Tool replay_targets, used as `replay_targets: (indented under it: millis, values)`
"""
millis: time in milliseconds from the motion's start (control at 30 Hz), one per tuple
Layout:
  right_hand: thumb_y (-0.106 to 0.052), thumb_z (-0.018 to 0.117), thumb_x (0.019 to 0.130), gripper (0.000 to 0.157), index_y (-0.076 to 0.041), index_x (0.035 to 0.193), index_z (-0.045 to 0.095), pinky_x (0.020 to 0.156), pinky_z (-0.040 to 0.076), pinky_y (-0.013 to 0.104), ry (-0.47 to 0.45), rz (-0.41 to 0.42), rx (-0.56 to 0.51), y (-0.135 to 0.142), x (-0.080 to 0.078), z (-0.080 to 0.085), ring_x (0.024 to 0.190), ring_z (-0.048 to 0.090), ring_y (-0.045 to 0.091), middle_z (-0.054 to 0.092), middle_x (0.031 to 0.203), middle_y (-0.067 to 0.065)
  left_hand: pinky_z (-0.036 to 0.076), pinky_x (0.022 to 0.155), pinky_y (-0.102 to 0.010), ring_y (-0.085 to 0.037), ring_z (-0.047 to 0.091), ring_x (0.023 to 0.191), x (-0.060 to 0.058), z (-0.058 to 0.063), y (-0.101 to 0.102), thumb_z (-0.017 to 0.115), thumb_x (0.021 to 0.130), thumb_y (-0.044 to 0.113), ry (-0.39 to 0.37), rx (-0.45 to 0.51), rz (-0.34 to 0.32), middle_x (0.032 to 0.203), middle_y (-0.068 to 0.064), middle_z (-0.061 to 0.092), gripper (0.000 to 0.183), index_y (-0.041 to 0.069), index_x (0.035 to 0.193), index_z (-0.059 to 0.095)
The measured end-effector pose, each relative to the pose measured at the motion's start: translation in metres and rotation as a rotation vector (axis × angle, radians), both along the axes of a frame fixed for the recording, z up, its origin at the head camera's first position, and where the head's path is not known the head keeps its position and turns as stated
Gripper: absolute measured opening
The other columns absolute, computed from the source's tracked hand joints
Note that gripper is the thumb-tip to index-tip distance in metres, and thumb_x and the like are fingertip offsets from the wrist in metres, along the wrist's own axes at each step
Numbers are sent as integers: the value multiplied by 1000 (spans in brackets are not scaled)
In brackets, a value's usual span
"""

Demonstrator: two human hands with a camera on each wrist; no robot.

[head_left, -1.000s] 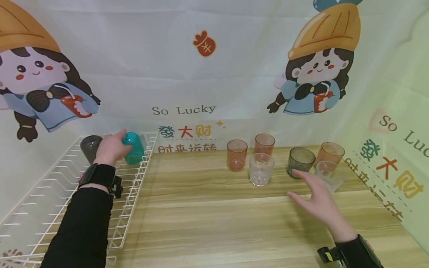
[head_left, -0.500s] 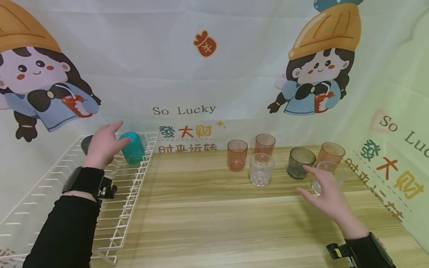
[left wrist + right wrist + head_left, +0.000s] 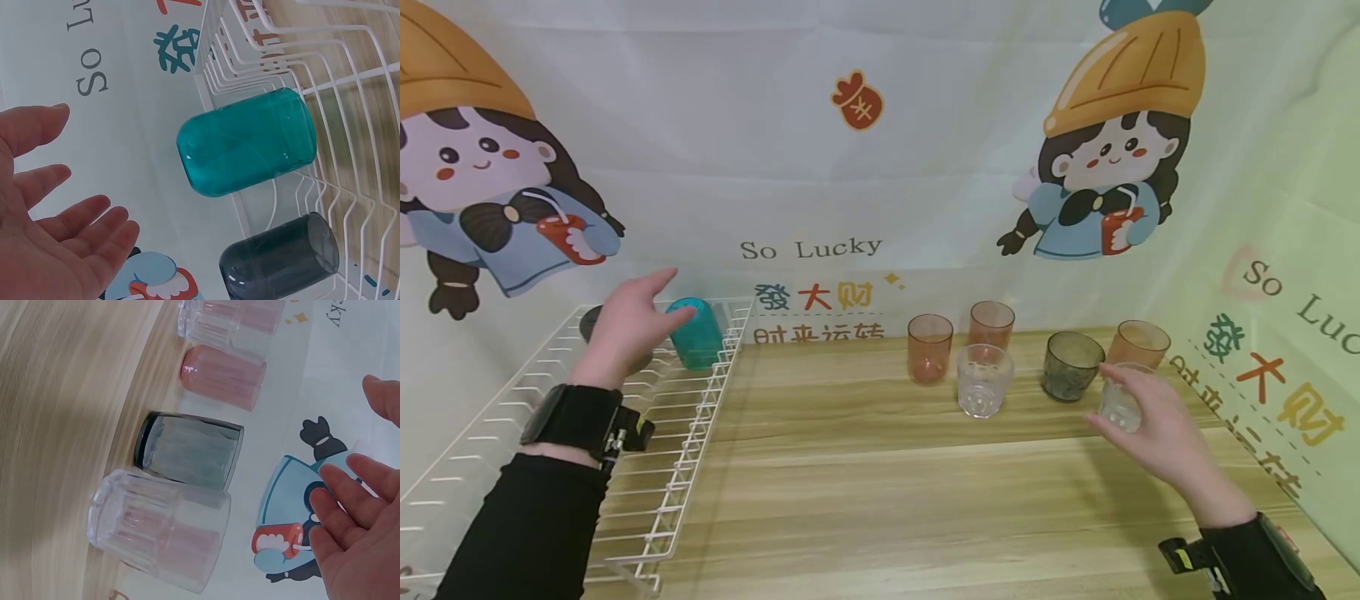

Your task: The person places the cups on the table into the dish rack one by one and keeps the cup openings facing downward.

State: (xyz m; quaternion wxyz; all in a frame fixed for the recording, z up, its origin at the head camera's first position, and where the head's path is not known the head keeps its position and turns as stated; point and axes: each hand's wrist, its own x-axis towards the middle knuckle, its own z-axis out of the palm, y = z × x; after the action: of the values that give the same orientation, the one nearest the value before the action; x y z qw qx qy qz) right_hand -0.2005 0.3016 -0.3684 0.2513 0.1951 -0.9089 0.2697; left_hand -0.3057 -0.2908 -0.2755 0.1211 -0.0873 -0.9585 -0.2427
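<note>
My left hand [image 3: 628,329] hovers over the white wire rack [image 3: 688,467], its fingers spread and holding nothing. Upside down in the rack stand a teal cup [image 3: 247,144] and a dark grey cup [image 3: 281,259]; the hand covers most of the grey one in the head view. On the other side, my right hand [image 3: 1168,437] is held beside a clear glass [image 3: 156,531], thumb and fingers apart, and partly hides it in the head view. A smoky grey-green glass [image 3: 1072,367] stands just left of that clear glass, and a pinkish-amber glass [image 3: 1138,343] is behind it.
Left of the smoky glass, two more pinkish glasses, one in front [image 3: 930,350] and one behind [image 3: 992,323], stand upright around a second clear glass [image 3: 981,383]. A printed cloth [image 3: 820,192] hangs behind and along the right of the wooden table [image 3: 880,500].
My left hand has drawn back to the left, away from the two cups in the rack. The right hand has shifted rightward, closer to the clear glass. The glasses stay where they were.
</note>
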Motion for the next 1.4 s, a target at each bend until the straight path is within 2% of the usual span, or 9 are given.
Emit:
replay_targets:
  millis: [200,433,567,800,1033,1233,1400]
  values:
    - [-5,83,73,67,10,131,53,90,39,68,-1,-14,16,5,-2,2,108,52,48,57,122,32,25,108,-65,-55,27,135,2,2,4,62,98,26,0,-27,7,147,-37,33,74,-5,153,25]
    - [-5,82,75,66,10,132,52,93,35,67,-21,-21,19,9,-2,1,108,51,48,57,124,31,24,109,-64,-54,26,136,9,2,9,63,97,25,15,-2,-30,148,-35,33,74,-6,153,25]
    - [-5,82,76,66,10,132,52,94,35,66,-23,-27,25,11,-4,-1,109,51,49,57,122,32,24,109,-65,-54,26,136,11,2,13,64,96,25,8,-8,-29,149,-35,32,75,-5,153,26]
    - [-6,82,75,66,10,131,53,94,33,67,-17,-47,27,16,-7,-6,108,51,49,59,119,31,30,107,-64,-53,33,133,16,1,21,66,95,24,21,-23,-53,149,-34,33,75,-7,151,28]
    - [-6,83,73,65,12,129,53,96,33,67,8,-60,41,19,-12,-12,107,52,50,59,117,33,25,109,-65,-51,27,137,23,1,29,68,95,26,-7,-26,-64,151,-32,32,78,-5,153,26]
    - [-7,83,73,66,14,128,53,95,34,66,18,-89,68,21,-15,-16,105,53,51,60,116,34,24,111,-63,-50,26,139,28,5,38,68,95,27,-23,-32,-87,152,-31,31,78,-3,154,26]
    - [-9,84,73,66,14,127,53,94,36,66,20,-114,95,23,-18,-18,102,55,50,61,113,33,26,110,-62,-49,28,138,34,5,48,70,93,24,-1,-36,-137,150,-30,34,78,-3,153,28]
